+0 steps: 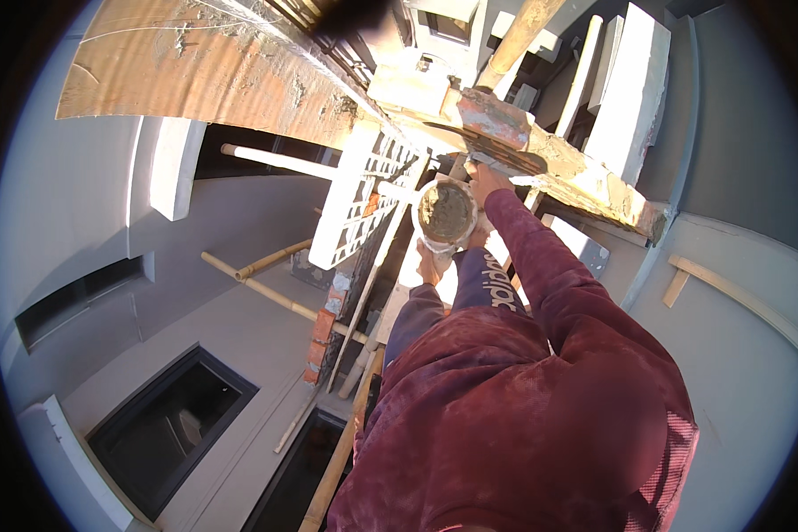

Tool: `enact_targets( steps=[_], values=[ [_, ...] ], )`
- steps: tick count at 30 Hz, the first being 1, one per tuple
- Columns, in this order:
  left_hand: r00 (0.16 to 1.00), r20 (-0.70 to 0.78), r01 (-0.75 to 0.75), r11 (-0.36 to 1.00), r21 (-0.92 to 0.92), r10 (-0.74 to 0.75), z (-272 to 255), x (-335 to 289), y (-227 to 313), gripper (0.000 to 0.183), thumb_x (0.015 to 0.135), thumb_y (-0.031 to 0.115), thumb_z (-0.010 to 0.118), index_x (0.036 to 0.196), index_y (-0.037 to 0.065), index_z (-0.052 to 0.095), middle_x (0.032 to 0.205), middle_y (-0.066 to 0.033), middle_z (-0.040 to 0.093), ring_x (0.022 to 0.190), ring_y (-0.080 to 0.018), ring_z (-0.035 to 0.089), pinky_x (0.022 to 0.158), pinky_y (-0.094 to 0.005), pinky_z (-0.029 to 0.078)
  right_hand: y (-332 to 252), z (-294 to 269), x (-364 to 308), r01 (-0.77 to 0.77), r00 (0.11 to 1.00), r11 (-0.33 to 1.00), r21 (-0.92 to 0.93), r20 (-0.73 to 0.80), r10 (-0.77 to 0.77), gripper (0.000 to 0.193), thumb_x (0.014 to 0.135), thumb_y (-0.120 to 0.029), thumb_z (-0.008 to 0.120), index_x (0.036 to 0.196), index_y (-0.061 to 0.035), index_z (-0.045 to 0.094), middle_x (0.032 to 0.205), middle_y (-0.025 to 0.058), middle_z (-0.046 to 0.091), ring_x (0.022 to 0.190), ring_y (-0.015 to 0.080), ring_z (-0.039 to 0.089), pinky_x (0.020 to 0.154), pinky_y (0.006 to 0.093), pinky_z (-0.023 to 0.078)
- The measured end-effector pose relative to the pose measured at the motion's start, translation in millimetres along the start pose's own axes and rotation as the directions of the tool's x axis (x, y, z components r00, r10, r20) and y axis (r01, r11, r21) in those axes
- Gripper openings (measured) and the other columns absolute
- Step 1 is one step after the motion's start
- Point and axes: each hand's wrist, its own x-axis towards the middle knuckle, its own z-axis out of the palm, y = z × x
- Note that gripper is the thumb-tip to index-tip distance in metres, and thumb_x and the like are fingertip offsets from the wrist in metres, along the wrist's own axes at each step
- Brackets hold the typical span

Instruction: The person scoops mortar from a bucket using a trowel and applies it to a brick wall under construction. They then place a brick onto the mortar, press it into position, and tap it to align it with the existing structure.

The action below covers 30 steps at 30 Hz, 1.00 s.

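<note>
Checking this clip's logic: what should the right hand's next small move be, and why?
I'd probably draw the right hand along the near edge of the brickwork: it seems to hold a trowel, sits beside that edge, and the mortar there looks uneven.

Above the bucket, access is left open; to its left, passage is barred by the grille, and ahead by the brick ledge.

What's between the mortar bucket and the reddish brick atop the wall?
In the head view, your right hand lies between the mortar bucket and the reddish brick; its grip is unclear.
</note>
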Motion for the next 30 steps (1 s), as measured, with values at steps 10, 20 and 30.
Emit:
enact_targets(
  steps=[10, 20, 30],
  values=[
    [0.996, -0.063, 0.061, 0.998, 0.017, -0.060, -5.8, -3.0, 41.0, 0.032, 0.090, 0.024, 0.071, 0.113, 0.002, 0.067, 0.095, -0.0056, 0.070, 0.085, -0.0144, 0.068, 0.067, -0.0253, 0.051, 112.6, -44.1, -82.0, 0.166, 0.982, 0.984, 0.070, -0.104, -0.159, 0.037, 0.093, -0.021, 0.055, 0.128, -0.0128, 0.045, 0.120, 0.0158, 0.057, 0.110, 0.0364, 0.060, 0.088, 0.0498, 0.049],
    [0.998, -0.035, 0.050, 0.994, 0.095, -0.047, -1.2, 13.1, 81.4, 0.032, 0.089, 0.024, 0.072, 0.113, 0.003, 0.067, 0.094, -0.0051, 0.070, 0.085, -0.0142, 0.068, 0.066, -0.0256, 0.051, 121.1, -67.2, -25.5, 0.242, 0.949, 0.966, 0.091, -0.229, -0.216, 0.039, 0.093, -0.020, 0.057, 0.127, -0.0089, 0.043, 0.120, 0.0175, 0.058, 0.111, 0.0387, 0.058, 0.085, 0.0494, 0.050],
    [0.999, 0.034, -0.004, 0.973, 0.232, -0.004, -21.5, 48.8, 114.9, 0.031, 0.089, 0.024, 0.072, 0.112, 0.003, 0.068, 0.094, -0.0046, 0.070, 0.085, -0.0141, 0.068, 0.065, -0.0260, 0.051, 104.2, -65.1, -45.7, 0.131, 0.980, 0.968, 0.213, -0.176, -0.094, 0.039, 0.094, -0.024, 0.055, 0.125, -0.0056, 0.041, 0.107, 0.0238, 0.065, 0.101, 0.0428, 0.063, 0.082, 0.0521, 0.050]
  ],
)
